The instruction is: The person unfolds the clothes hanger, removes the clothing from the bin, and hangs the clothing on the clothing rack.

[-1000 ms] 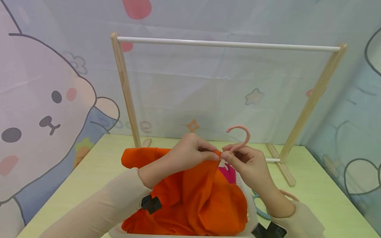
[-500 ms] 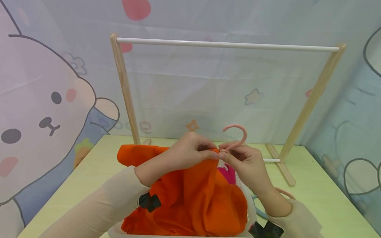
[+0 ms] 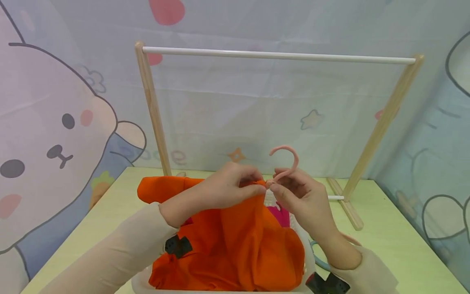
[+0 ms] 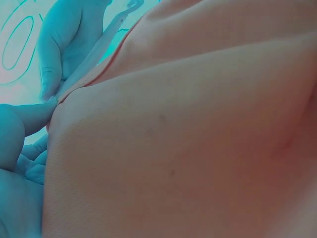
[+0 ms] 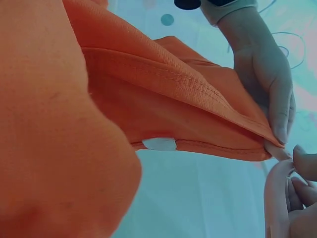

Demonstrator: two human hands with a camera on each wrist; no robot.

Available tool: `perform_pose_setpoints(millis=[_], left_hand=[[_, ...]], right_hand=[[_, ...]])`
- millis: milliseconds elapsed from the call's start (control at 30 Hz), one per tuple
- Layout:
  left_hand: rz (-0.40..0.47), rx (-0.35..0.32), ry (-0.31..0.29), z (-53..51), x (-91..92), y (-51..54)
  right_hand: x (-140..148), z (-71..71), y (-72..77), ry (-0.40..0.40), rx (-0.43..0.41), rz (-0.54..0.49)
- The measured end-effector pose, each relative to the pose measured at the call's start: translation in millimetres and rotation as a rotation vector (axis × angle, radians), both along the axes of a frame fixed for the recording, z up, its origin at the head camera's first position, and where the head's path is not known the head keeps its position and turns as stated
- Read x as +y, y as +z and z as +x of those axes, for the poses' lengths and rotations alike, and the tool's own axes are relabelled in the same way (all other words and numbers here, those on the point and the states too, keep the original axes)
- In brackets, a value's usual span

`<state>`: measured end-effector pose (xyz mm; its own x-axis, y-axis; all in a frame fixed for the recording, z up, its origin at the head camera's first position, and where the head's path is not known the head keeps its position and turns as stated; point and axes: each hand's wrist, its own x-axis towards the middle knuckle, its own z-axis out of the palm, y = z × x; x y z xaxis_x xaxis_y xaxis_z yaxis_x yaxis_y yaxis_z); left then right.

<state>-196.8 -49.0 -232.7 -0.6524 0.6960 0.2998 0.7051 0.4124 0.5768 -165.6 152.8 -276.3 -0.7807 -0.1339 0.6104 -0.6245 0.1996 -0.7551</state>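
An orange garment (image 3: pixel 238 253) lies bunched over a white basket (image 3: pixel 307 245), with one part drawn out to the left. My left hand (image 3: pixel 224 190) pinches the garment's edge between thumb and fingers. Right beside it, my right hand (image 3: pixel 308 200) pinches a pink clothes hanger (image 3: pixel 295 158) below its hook, which points up. The two hands' fingertips nearly meet at the cloth's edge. In the right wrist view, a white tag (image 5: pixel 159 144) shows on the garment's stitched edge. How much of the hanger is inside the cloth is hidden.
Behind the basket stands a rack with a white rail (image 3: pixel 279 55) and wooden posts (image 3: pixel 383 122). Something magenta (image 3: pixel 280 214) shows inside the basket. To the right, a blue ring-shaped piece (image 3: pixel 320 262) and a pink curved piece (image 3: pixel 350 239) lie on the table (image 3: pixel 396 237).
Both hands have shifted slightly left and up, with the garment's edge and the hanger. The hook has swung left and stands higher. The grips look the same.
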Motion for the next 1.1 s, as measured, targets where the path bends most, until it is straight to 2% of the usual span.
perform_pose_setpoints(millis=[133,233,333,433,600,667,767,900,1100], left_hand=[[0.030,0.013,0.024,1.2,-2.9,6.4],[0.047,0.011,0.057,1.1,-5.2,10.3],[0.053,0.009,0.097,-0.1,-6.8,12.3],[0.060,0.014,0.127,-1.6,-7.8,13.6],[0.130,0.054,0.127,-3.1,-8.6,17.5],[0.158,0.079,0.125,-3.6,-8.3,19.0],[0.203,0.108,0.114,-3.6,-7.2,22.1],[0.245,0.140,0.099,-2.8,-6.1,26.0],[0.269,0.178,0.112,0.3,-8.3,33.0]], right_hand=[[2.6,4.6,2.8,-0.027,0.043,-0.075],[4.2,8.1,4.0,-0.016,0.108,-0.126],[4.7,11.5,3.6,0.053,0.182,-0.162],[3.7,14.9,1.7,0.127,0.216,-0.171],[-1.9,17.2,-6.3,0.230,0.249,-0.129],[-3.7,16.8,-10.7,0.244,0.254,-0.091],[-5.3,14.4,-16.8,0.216,0.244,-0.029],[-2.3,7.1,-24.2,0.127,0.214,0.036],[9.5,-3.6,-30.3,-0.036,0.079,0.068]])
